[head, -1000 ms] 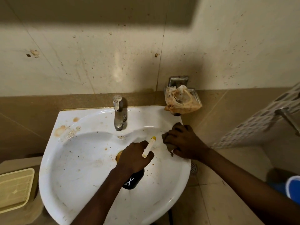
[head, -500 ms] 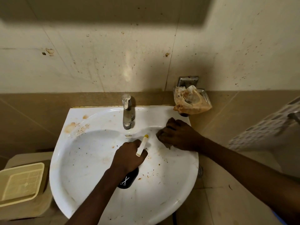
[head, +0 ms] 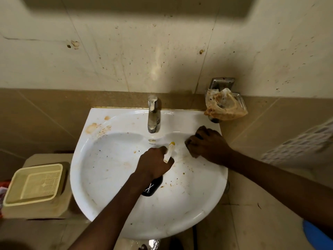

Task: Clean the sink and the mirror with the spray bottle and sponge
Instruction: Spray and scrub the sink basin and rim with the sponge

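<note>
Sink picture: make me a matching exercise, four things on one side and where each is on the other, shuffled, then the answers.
Things:
1. spray bottle
2. tap
3. beige basket
4. stained plastic bag

Places:
A. left of the sink, outside it
B. in the wall holder to the right of the sink
C. gripped in the left hand
D. middle of the sink's back rim

Pairs: 1-C, 2-D, 3-A, 4-B

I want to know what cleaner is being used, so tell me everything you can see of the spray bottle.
The spray bottle has a black body with a small white scissors mark and a pale nozzle tipped yellow. It is held over the white sink, nozzle pointing toward the back right of the basin. The left hand grips its neck and hides most of the head. No label text or liquid level is readable.
</note>
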`<state>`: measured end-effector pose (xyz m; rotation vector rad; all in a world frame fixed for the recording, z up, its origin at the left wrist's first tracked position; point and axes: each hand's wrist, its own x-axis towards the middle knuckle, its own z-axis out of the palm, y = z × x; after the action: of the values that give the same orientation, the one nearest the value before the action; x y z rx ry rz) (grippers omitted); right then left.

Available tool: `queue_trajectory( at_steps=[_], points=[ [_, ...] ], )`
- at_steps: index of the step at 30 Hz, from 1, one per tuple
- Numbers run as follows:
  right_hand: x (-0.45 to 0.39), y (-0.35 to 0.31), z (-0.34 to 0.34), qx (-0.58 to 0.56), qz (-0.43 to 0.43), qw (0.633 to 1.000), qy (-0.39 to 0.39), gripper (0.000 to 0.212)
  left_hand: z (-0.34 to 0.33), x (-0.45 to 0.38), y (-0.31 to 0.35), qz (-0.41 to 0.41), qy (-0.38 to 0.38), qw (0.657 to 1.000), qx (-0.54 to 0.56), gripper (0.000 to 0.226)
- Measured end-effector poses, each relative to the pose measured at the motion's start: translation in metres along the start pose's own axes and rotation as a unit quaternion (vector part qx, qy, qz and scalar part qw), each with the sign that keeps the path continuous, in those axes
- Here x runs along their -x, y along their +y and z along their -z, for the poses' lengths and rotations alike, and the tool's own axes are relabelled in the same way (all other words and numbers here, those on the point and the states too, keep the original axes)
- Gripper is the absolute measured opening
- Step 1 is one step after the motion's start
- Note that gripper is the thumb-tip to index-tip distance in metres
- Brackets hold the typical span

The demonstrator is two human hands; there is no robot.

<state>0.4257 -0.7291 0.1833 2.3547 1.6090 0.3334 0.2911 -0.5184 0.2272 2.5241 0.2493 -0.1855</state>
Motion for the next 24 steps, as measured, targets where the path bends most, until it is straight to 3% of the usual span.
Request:
queue_trajectory(
  at_steps=[5, 9, 11, 14, 19, 21, 24],
  points=[
    [-0.032, -0.015, 0.0, 0.019, -0.029, 0.999, -0.002, 0.042, -0.003, -0.007, 0.003, -0.009, 0.006, 0.999, -0.031, 0.028],
    [0.016, -0.026, 0.017, -0.057, -0.098, 0.99, -0.082, 0.031, -0.008, -0.003, 0.006, -0.037, -0.03, 0.996, -0.076, 0.03],
    [0.046, -0.031, 0.03, -0.109, -0.117, 0.984, -0.074, 0.026, -0.011, 0.002, 0.009, -0.056, -0.059, 0.993, -0.08, 0.031],
    [0.054, -0.031, 0.031, -0.146, -0.188, 0.969, -0.058, 0.035, -0.015, 0.004, 0.014, -0.071, -0.09, 0.99, -0.077, 0.033],
    [0.017, -0.005, 0.018, -0.175, -0.359, 0.917, -0.021, 0.053, -0.011, -0.004, 0.022, -0.097, -0.06, 0.989, -0.092, 0.034],
    [0.022, -0.002, 0.012, -0.207, -0.368, 0.906, -0.039, 0.056, -0.009, -0.006, 0.025, -0.097, -0.054, 0.989, -0.094, 0.03],
    [0.057, -0.028, 0.021, -0.222, -0.343, 0.912, 0.023, 0.05, -0.009, -0.005, 0.026, -0.09, -0.057, 0.991, -0.075, 0.018]
  ],
)
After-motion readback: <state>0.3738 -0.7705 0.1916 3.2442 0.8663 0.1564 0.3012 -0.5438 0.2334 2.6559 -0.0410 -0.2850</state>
